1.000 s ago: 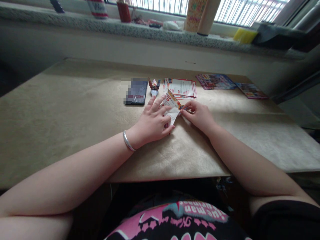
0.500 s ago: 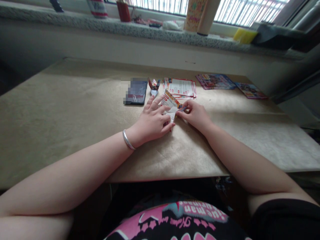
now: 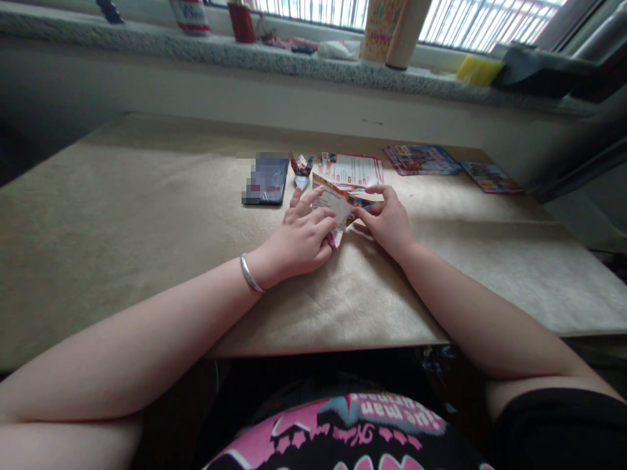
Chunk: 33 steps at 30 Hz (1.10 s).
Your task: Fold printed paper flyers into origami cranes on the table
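A partly folded sheet of printed paper point(image 3: 339, 207), white with colourful edges, is between my hands near the middle of the table. My left hand point(image 3: 304, 236), with a silver bangle at the wrist, holds its left side, fingers laid across the sheet; the thumb is partly hidden. At the paper's right corner, my right hand point(image 3: 386, 219) pinches the colourful printed edge between thumb and fingers. Just beyond my left fingertips stands a small folded paper figure point(image 3: 302, 168) with pointed upper tips. A stack of printed sheets point(image 3: 355, 170) lies right behind the folded paper.
A dark phone point(image 3: 269, 183) lies left of the paper figure. Farther right are colourful cards point(image 3: 421, 160) and another colourful card pile point(image 3: 491, 177). The stone windowsill point(image 3: 294, 62) at the back carries a red container point(image 3: 241, 23), a tall tumbler point(image 3: 406, 32) and a yellow object point(image 3: 480, 70).
The folded paper has turned and shows more of its white printed face. My right fingers have shifted along its right edge and spread a little; my left thumb has drawn back.
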{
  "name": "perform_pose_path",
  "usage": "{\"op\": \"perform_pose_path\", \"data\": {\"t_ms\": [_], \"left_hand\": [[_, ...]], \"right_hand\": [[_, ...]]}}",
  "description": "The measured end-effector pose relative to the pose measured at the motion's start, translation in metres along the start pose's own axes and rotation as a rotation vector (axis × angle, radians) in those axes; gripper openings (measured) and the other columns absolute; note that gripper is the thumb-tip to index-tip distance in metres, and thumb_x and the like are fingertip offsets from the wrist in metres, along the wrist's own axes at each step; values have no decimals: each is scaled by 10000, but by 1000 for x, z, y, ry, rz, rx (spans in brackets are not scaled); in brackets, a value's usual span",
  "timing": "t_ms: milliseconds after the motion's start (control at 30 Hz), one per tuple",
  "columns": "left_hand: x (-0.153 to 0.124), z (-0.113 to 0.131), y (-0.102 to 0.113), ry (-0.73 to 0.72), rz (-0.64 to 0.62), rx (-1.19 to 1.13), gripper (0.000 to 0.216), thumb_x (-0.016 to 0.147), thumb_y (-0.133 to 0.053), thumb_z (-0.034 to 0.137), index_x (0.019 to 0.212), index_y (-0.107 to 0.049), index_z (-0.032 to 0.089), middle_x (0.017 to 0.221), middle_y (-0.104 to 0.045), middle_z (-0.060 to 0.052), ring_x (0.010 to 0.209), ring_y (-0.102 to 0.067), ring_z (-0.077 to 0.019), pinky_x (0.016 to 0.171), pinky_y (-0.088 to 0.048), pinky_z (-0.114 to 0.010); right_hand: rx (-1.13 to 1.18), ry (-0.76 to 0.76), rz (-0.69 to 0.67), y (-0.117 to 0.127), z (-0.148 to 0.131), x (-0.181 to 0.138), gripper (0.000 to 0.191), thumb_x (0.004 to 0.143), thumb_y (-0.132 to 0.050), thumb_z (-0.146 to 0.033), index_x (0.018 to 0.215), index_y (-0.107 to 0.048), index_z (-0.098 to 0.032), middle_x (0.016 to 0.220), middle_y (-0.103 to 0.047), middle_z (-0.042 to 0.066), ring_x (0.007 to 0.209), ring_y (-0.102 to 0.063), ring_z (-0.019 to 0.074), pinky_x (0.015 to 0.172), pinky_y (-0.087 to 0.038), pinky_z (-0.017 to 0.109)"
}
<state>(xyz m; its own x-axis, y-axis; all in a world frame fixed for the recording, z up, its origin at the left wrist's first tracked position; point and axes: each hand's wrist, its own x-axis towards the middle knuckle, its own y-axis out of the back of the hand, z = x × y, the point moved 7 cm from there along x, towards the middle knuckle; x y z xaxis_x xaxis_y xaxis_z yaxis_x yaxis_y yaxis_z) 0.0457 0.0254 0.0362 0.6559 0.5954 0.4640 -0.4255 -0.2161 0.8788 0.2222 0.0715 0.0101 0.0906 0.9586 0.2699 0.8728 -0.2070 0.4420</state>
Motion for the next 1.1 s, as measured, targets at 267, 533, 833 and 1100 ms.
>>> {"op": "perform_pose_path", "data": {"t_ms": [267, 533, 833, 1100], "left_hand": [[-1, 4, -1, -53, -25, 29, 258, 864, -547, 203, 1046, -730, 208, 1144, -722, -71, 1465, -332, -353, 1241, -107, -654], [-2, 3, -3, -65, -22, 39, 286, 867, -555, 206, 1084, -734, 264, 1080, -739, -35, 1444, -374, -325, 1241, -61, -671], [-3, 0, -5, -53, -19, 36, 269, 857, -559, 210, 1077, -711, 231, 1075, -739, -67, 1431, -383, -329, 1232, -51, -671], [-1, -7, 2, -17, 48, 22, 529, 806, -589, 200, 1330, -519, 195, 1428, -498, -150, 1394, -430, -306, 1257, -48, -598]], "right_hand": [[138, 6, -7, 0, 7, 4, 388, 763, -708, -562, 817, -490, -245, 685, -701, -15, 645, -685, 173, 596, -495, 290], [105, 21, -71, -2, 1, 1, 365, 764, -712, -555, 790, -541, -233, 700, -701, -3, 642, -694, 178, 592, -516, 298], [69, 37, -89, -6, 14, 7, 362, 703, -761, -501, 752, -523, -234, 717, -668, -8, 655, -646, 172, 613, -504, 308], [104, 28, -142, -10, -1, 0, 334, 662, -770, -465, 721, -532, -237, 702, -680, -10, 668, -654, 179, 613, -502, 302]]}}
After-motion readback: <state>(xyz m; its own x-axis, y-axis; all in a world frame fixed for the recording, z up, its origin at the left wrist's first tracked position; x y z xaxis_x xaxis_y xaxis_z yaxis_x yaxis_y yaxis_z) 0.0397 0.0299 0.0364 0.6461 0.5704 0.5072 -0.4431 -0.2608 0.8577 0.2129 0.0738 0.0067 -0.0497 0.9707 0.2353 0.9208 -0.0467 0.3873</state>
